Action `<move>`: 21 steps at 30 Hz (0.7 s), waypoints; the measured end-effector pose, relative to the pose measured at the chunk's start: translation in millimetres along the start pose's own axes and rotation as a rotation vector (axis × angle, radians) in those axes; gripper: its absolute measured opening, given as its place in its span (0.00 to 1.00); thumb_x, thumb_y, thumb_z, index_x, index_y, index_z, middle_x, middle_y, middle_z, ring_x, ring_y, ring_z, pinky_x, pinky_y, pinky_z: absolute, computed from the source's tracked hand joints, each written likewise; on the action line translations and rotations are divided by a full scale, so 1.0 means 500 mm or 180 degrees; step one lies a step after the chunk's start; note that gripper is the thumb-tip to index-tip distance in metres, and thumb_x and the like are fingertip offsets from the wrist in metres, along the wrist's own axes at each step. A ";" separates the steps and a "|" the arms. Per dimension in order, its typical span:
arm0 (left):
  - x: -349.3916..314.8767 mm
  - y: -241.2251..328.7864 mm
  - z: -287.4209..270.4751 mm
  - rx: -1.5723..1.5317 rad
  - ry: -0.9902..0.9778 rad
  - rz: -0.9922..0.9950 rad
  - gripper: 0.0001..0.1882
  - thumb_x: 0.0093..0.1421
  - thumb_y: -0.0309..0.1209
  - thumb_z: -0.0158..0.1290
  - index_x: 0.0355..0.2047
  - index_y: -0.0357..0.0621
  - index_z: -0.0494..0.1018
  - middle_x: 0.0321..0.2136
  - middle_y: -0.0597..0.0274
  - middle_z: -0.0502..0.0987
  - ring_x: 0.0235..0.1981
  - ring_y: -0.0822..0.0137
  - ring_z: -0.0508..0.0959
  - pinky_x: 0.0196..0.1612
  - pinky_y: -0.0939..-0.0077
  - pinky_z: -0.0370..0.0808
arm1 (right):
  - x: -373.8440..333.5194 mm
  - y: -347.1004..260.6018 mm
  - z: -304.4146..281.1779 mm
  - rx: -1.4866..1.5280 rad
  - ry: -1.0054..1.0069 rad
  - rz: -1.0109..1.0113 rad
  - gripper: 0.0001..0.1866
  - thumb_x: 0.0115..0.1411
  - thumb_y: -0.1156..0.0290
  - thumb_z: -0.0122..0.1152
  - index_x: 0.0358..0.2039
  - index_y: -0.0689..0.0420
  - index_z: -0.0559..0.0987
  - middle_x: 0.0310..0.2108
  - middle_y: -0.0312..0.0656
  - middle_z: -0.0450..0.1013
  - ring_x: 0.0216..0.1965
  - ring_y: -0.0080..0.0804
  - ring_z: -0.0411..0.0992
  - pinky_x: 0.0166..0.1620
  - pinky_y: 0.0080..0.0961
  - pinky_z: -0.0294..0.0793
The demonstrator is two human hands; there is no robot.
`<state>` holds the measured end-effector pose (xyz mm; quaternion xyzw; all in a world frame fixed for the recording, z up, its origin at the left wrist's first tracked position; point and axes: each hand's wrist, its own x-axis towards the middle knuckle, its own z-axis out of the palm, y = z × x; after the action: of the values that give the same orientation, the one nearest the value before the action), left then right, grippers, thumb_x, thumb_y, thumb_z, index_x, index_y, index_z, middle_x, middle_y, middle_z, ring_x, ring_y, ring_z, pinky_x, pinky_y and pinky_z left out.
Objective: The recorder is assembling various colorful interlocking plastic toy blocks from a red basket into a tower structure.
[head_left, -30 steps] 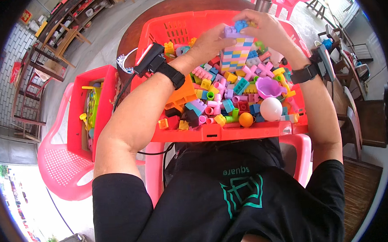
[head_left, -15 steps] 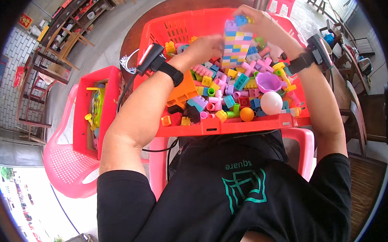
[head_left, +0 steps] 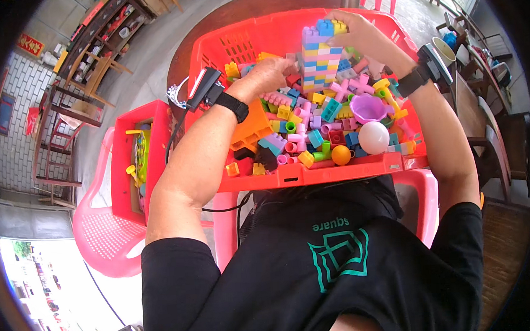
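Note:
A tall tower of toy building blocks (head_left: 320, 65), in rows of yellow, white, blue, pink and lilac, stands among loose blocks in a red plastic basket (head_left: 348, 171). At its top right, my right hand (head_left: 357, 32) is closed round the upper rows, beside a blue block (head_left: 324, 27) and a yellow block (head_left: 339, 27) on top. Left of the tower, my left hand (head_left: 268, 76) is over the loose pieces, its fingers bent together. A small pale piece shows at those fingertips; its kind is unclear.
Inside the basket lie a purple bowl (head_left: 369, 109), a white ball (head_left: 374, 138), an orange ball (head_left: 341, 155) and a large orange block (head_left: 252, 126). A red box of toys (head_left: 116, 172) rests on a pink chair (head_left: 105, 240) at left. Behind the basket is a round brown table (head_left: 211, 27).
My left hand, blurred before, is now sharper and slightly lower beside the tower. My right fingers have shifted from over the top blocks to the tower's upper right side. The view has shifted slightly.

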<state>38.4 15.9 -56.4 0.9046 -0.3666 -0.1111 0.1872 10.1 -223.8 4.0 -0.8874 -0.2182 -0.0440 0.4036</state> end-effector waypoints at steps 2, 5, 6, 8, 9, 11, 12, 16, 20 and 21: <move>-0.003 -0.017 0.009 0.0036 0.0289 0.0353 0.15 0.46 0.20 0.49 0.35 0.46 0.74 0.29 0.55 0.77 0.34 0.56 0.77 0.35 0.67 0.72 | 0.002 -0.002 0.007 0.0027 0.0073 -0.0023 0.21 0.49 0.76 0.60 0.45 0.58 0.67 0.34 0.33 0.69 0.37 0.17 0.66 0.40 0.17 0.67; -0.002 -0.023 0.011 0.0136 0.0282 0.0455 0.15 0.46 0.19 0.47 0.35 0.46 0.74 0.28 0.54 0.77 0.34 0.55 0.77 0.35 0.66 0.72 | 0.002 -0.003 0.017 0.0269 0.0026 -0.0011 0.22 0.49 0.75 0.60 0.45 0.58 0.67 0.34 0.34 0.69 0.37 0.18 0.66 0.40 0.17 0.67; 0.001 -0.023 0.010 0.0141 0.0279 0.0458 0.15 0.46 0.19 0.47 0.35 0.46 0.74 0.28 0.54 0.77 0.34 0.55 0.77 0.35 0.66 0.72 | 0.003 -0.002 0.018 0.0138 0.0018 -0.0096 0.22 0.49 0.75 0.60 0.46 0.58 0.67 0.35 0.34 0.69 0.37 0.19 0.67 0.40 0.17 0.67; 0.003 -0.027 0.005 0.0047 0.0145 0.0229 0.19 0.43 0.18 0.52 0.39 0.40 0.72 0.34 0.55 0.77 0.38 0.63 0.77 0.41 0.72 0.73 | 0.005 -0.021 0.029 0.0025 -0.0012 -0.0198 0.23 0.49 0.75 0.60 0.46 0.57 0.66 0.35 0.35 0.69 0.37 0.20 0.67 0.40 0.17 0.67; 0.003 -0.031 0.001 0.0050 0.0144 0.0212 0.19 0.43 0.18 0.52 0.39 0.40 0.72 0.34 0.55 0.77 0.38 0.63 0.77 0.41 0.72 0.73 | 0.003 -0.029 0.034 -0.0173 0.0075 -0.0211 0.23 0.49 0.74 0.60 0.47 0.57 0.66 0.35 0.36 0.69 0.37 0.21 0.67 0.40 0.18 0.68; 0.010 -0.030 -0.011 -0.0298 0.0461 0.0076 0.17 0.45 0.18 0.48 0.38 0.41 0.73 0.31 0.57 0.78 0.36 0.65 0.78 0.39 0.73 0.74 | 0.000 -0.026 0.036 -0.0372 0.0185 -0.0204 0.24 0.49 0.74 0.60 0.47 0.56 0.65 0.36 0.38 0.70 0.37 0.23 0.68 0.39 0.19 0.69; 0.013 -0.031 -0.019 -0.0292 0.0451 0.0079 0.17 0.45 0.18 0.48 0.38 0.41 0.73 0.31 0.57 0.78 0.36 0.65 0.78 0.39 0.73 0.74 | 0.004 -0.011 0.039 -0.0147 0.0137 -0.0278 0.24 0.49 0.70 0.60 0.48 0.55 0.65 0.36 0.38 0.70 0.37 0.25 0.68 0.38 0.22 0.71; 0.000 -0.048 -0.052 -0.0342 0.1503 -0.0176 0.15 0.46 0.18 0.45 0.35 0.40 0.73 0.30 0.58 0.78 0.35 0.67 0.78 0.39 0.75 0.74 | -0.021 -0.095 0.036 0.0013 0.0039 0.0445 0.22 0.50 0.62 0.63 0.41 0.61 0.70 0.32 0.42 0.72 0.33 0.28 0.71 0.37 0.24 0.71; 0.004 -0.047 -0.067 -0.0654 0.2109 -0.0271 0.15 0.46 0.18 0.43 0.34 0.40 0.73 0.32 0.59 0.78 0.35 0.69 0.77 0.39 0.76 0.74 | -0.029 -0.088 0.033 0.0151 0.0106 0.0450 0.22 0.51 0.60 0.63 0.41 0.61 0.71 0.33 0.42 0.74 0.33 0.27 0.72 0.38 0.23 0.71; 0.005 -0.041 -0.067 -0.0894 0.2248 -0.0250 0.15 0.47 0.18 0.43 0.35 0.39 0.73 0.33 0.60 0.77 0.35 0.70 0.77 0.39 0.77 0.74 | -0.023 -0.065 0.031 0.0100 -0.0070 0.0366 0.25 0.51 0.57 0.60 0.45 0.58 0.68 0.35 0.41 0.72 0.34 0.28 0.71 0.35 0.25 0.72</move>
<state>64.2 36.2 -34.9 0.8661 -0.2258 0.1512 0.4196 -15.5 -197.6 13.6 -0.8925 -0.1720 -0.0075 0.4169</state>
